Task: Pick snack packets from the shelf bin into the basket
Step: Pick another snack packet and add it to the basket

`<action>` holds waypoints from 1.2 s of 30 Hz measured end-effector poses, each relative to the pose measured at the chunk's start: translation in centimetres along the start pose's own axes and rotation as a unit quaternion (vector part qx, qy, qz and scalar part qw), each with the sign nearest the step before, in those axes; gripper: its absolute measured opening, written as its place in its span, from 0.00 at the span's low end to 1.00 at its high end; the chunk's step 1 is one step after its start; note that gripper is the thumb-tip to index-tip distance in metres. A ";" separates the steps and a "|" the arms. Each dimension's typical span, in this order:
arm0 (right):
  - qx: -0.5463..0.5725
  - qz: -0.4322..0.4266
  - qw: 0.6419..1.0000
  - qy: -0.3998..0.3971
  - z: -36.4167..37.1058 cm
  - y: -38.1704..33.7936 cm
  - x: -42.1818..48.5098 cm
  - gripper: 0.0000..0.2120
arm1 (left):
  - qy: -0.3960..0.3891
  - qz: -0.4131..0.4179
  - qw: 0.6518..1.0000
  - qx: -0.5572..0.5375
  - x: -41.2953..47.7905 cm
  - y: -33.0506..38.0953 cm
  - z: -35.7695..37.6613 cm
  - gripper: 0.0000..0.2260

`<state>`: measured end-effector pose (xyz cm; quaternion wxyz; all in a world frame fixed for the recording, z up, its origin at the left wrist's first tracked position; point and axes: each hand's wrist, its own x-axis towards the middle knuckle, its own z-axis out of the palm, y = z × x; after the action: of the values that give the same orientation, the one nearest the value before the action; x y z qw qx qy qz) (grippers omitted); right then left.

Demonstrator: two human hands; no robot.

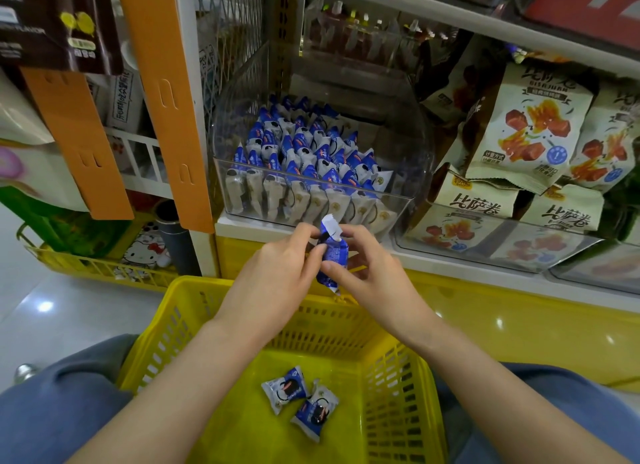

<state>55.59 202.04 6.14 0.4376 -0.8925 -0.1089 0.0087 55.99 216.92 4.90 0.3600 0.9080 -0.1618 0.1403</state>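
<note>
I held one blue-and-white snack packet (334,256) upright above the far rim of the yellow basket (194,285). My left hand (277,266) pinched its left side, and my right hand (367,273) pinched its right side between thumb and fingers. A second packet (285,389) and a third packet (315,413) lay just beside each other on the basket floor. The clear shelf bin (311,195), filled with matching packets, stood beyond the basket's far rim.
</note>
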 end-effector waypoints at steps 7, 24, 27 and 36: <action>-0.035 -0.010 0.999 -0.003 0.4 0.4 -0.1 0.18 | -0.001 -0.064 0.996 -0.070 0.3 -0.5 0.6 0.09; 0.058 -0.010 0.997 -0.042 0.7 0.8 0.5 0.25 | 0.001 -0.184 0.921 -0.344 1.2 0.0 0.7 0.10; 0.030 -0.032 0.999 -0.011 0.7 0.7 0.4 0.29 | -0.034 -0.201 0.871 -0.448 1.2 0.4 0.4 0.07; -0.007 -0.040 0.999 0.016 1.0 0.4 0.2 0.28 | 0.056 -0.187 0.922 -0.335 1.4 -0.1 0.2 0.09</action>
<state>55.77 202.63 5.24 0.4331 -0.8905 -0.1376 -0.0235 57.33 216.58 5.24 0.6713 0.7389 -0.0064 0.0583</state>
